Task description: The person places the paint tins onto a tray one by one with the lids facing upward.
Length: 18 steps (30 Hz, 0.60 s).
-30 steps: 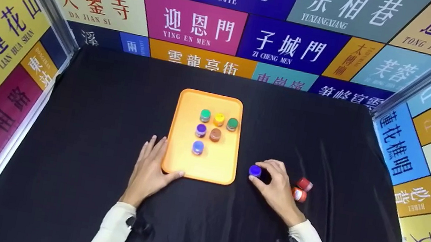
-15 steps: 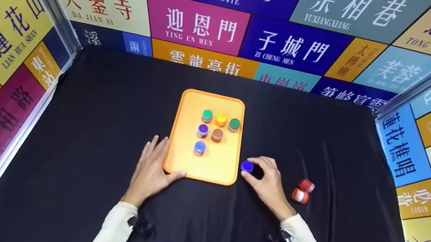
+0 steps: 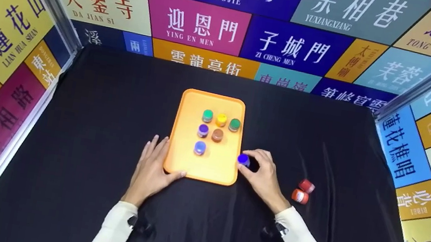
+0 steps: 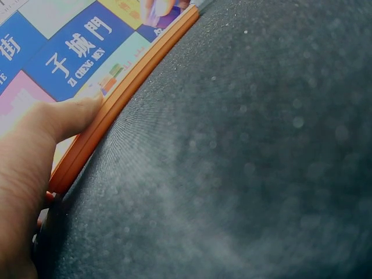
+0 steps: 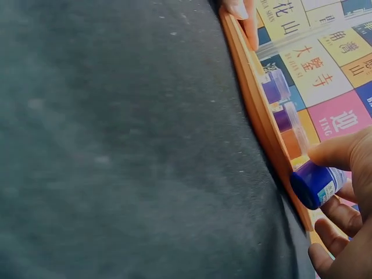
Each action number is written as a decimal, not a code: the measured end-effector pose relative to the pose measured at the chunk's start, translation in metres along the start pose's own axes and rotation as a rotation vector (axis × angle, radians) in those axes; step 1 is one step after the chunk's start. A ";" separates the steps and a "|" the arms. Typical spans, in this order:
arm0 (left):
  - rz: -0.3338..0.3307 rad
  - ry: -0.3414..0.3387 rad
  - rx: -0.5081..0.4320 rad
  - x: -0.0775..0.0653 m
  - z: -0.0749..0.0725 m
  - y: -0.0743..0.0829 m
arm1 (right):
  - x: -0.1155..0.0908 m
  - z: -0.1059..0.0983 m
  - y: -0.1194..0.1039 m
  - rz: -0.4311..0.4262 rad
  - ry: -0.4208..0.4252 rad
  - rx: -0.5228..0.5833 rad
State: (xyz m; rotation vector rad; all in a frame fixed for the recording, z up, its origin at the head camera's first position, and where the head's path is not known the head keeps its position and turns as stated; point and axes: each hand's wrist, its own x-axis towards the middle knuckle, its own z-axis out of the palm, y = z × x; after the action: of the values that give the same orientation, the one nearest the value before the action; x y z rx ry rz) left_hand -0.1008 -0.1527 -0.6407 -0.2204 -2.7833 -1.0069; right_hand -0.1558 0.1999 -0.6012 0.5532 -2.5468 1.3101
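My right hand point(image 3: 263, 174) pinches a small blue paint jar point(image 3: 242, 159) between thumb and fingers, right at the tray's right rim. In the right wrist view that blue jar point(image 5: 317, 185) is tilted, with a label on its side, and overlaps the orange rim. The orange tray point(image 3: 207, 172) bears several jars: light green point(image 3: 207, 115), yellow point(image 3: 221, 119), dark green point(image 3: 234, 124), purple point(image 3: 202, 130), brown point(image 3: 217, 134) and lavender point(image 3: 199, 148). My left hand point(image 3: 150, 171) rests at the tray's front left corner, fingers straight along its side, thumb point(image 4: 81, 113) on the front rim.
Two red jars, one darker point(image 3: 307, 185) and one orange-red point(image 3: 300, 196), lie on the black cloth point(image 3: 189, 229) to the right of my right hand. Panels with printed signs point(image 3: 196, 25) wall in the table at the back and both sides.
My right hand has carried the blue paint jar left and slightly away from me, up to the tray's right rim, leaving the two red jars uncovered. The left hand and tray have stayed put.
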 end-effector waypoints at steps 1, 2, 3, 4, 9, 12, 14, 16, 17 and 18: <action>0.001 0.001 0.002 0.000 0.000 0.000 | 0.002 0.000 -0.001 0.002 0.004 -0.001; 0.003 0.004 0.005 0.000 0.000 0.000 | 0.004 0.000 -0.002 0.003 0.008 -0.002; 0.004 0.007 0.005 0.001 0.000 -0.001 | 0.005 0.000 -0.002 0.006 0.011 -0.002; 0.007 0.009 0.006 0.001 0.000 -0.001 | 0.007 0.000 -0.002 0.010 0.015 -0.001; 0.019 0.010 0.005 0.002 0.000 0.000 | 0.013 0.003 -0.003 0.017 0.022 0.015; 0.020 0.006 0.003 0.002 0.000 0.000 | 0.017 0.007 -0.004 0.013 0.016 0.026; 0.019 0.007 0.004 0.001 0.000 0.000 | 0.021 0.010 -0.003 0.010 0.010 0.034; 0.014 0.005 0.003 0.000 -0.001 0.000 | 0.024 0.014 -0.003 0.006 0.004 0.049; 0.013 0.005 0.002 0.000 -0.001 0.000 | 0.026 0.017 -0.003 0.003 0.003 0.057; 0.011 0.003 0.001 0.000 -0.001 0.000 | 0.028 0.019 -0.003 -0.001 0.003 0.064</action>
State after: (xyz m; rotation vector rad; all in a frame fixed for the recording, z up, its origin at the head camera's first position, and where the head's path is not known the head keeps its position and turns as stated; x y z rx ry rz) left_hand -0.1003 -0.1528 -0.6400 -0.2329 -2.7765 -1.0025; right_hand -0.1807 0.1766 -0.5994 0.5640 -2.5097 1.3958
